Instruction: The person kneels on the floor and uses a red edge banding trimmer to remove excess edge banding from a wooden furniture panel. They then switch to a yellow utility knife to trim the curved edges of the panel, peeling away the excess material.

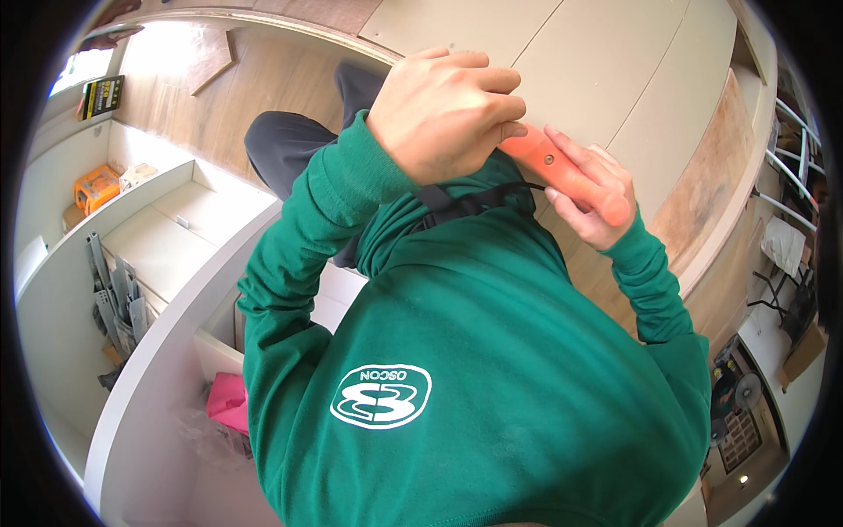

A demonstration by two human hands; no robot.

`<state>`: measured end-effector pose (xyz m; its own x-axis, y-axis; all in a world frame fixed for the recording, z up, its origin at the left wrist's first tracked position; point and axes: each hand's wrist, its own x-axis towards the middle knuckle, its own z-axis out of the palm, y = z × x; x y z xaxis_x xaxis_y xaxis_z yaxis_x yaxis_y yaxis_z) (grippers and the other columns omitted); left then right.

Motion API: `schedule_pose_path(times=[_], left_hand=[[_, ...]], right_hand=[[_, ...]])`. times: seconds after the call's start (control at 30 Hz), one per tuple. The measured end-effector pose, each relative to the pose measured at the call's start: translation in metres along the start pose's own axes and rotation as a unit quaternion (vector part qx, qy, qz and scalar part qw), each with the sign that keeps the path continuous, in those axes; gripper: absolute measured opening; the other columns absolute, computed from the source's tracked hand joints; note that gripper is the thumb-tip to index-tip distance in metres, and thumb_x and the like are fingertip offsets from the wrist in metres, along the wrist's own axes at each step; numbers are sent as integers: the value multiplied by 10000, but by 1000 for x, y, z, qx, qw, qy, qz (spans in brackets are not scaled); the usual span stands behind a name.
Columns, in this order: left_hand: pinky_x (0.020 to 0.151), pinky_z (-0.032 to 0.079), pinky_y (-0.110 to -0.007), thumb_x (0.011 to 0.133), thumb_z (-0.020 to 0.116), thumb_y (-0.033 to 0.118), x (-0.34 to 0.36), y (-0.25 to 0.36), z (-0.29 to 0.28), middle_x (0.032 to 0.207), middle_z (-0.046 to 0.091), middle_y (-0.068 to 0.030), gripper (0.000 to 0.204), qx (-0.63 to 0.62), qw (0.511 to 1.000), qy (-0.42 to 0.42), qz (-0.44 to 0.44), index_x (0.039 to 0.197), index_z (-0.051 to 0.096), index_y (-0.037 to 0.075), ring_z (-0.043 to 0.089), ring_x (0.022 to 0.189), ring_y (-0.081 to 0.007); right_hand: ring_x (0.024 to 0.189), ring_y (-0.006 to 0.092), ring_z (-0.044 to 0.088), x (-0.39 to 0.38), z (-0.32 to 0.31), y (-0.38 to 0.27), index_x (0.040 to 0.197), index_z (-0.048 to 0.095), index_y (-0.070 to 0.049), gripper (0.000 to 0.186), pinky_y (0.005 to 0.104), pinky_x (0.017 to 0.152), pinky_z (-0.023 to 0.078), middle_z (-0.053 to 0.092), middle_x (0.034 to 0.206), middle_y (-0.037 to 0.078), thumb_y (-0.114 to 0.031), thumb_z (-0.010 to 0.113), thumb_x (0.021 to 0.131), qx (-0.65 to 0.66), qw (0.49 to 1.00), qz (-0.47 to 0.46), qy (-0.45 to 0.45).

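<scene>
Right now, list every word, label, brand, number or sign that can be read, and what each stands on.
I don't copy out wording or brands, so each is told by its look.
White oval emblem on the green sweatshirt: one short word, clear but upside down in this view.
Black package at upper left: yellow-green print, too small and blurred to read fully.
Orange object in the right hand: no lettering visible.
</scene>
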<state>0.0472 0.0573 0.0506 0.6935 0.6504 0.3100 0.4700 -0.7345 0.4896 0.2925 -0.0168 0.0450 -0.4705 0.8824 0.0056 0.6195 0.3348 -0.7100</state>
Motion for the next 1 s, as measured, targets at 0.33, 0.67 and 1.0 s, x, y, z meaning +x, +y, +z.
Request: schedule_pose_path(times=[0.33, 0.67, 1.0], left_hand=[[893, 418, -394, 943, 485, 298, -36, -46, 6, 1181, 576, -106, 369, -27, 872, 483, -80, 1207, 478, 40, 516, 1091, -239], [1144, 241, -429, 1025, 337, 404, -66, -47, 196, 1429, 379, -170, 566, -617, 473, 501, -380, 1435, 301, 16, 347, 1355, -261], [1139, 255, -435, 988, 427, 381, -61, -27, 195, 1431, 374, -169, 590, -677, 453, 422, -398, 1443, 277, 36, 350, 1356, -269]], right_hand=[[792, 307, 625, 5, 3, -5, 1244, 615, -39, 583, 380, 728, 518, 660, 977, 136, -63, 723, 672, -26, 999, -16, 39], [709, 266, 615, 12, 1, 2, 1202, 636, -12, 592, 343, 630, 508, 671, 971, 120, -30, 711, 616, -21, 998, -43, 39], [757, 230, 653, 11, 8, 7, 1180, 669, -93, 599, 312, 655, 550, 695, 1055, 94, -35, 671, 584, -4, 998, -12, 62]])
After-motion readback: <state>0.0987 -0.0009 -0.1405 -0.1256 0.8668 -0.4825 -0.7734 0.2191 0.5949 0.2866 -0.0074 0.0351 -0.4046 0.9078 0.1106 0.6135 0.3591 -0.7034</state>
